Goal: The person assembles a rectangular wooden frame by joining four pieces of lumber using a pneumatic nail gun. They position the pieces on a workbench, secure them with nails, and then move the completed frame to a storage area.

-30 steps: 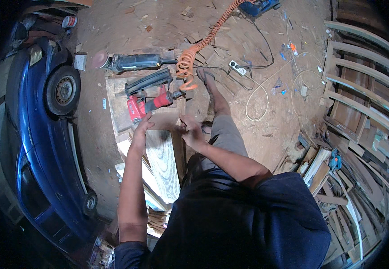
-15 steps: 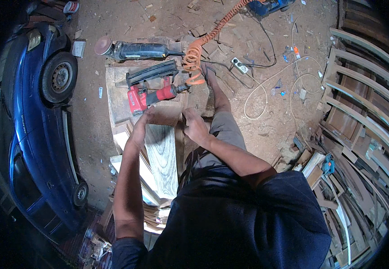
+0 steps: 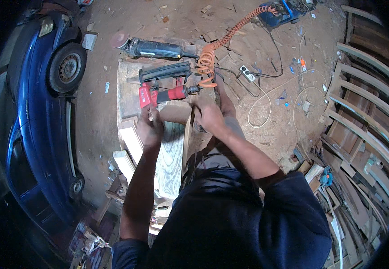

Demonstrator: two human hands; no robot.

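A short brown wooden board [image 3: 175, 112] stands across the top of a workpiece faced with a grey-grained panel [image 3: 171, 157]. My left hand [image 3: 151, 128] is at the board's left end, fingers bent and drawn together; what they pinch, if anything, is hidden. Curled at the board's right end is my right hand [image 3: 209, 116], its fingers closed round the edge and partly out of sight. Just beyond the board lies a red and black nail gun [image 3: 163, 95], its head close to my left fingertips. An orange coiled air hose [image 3: 207, 62] runs from its handle.
A grinder [image 3: 156, 49] lies behind the nail gun on the worktop [image 3: 127, 98]. Pale boards [image 3: 129, 139] lean at the left. A blue car [image 3: 37, 121] stands further left. Power strip [image 3: 247, 74] and cables lie on the ground. Slatted wooden frames [image 3: 360, 85] and scrap wood fill the right.
The scene has shifted slightly right and down in view. My left hand has drawn its fingers together by the nail gun's head; my right hand remains at the board's right end.
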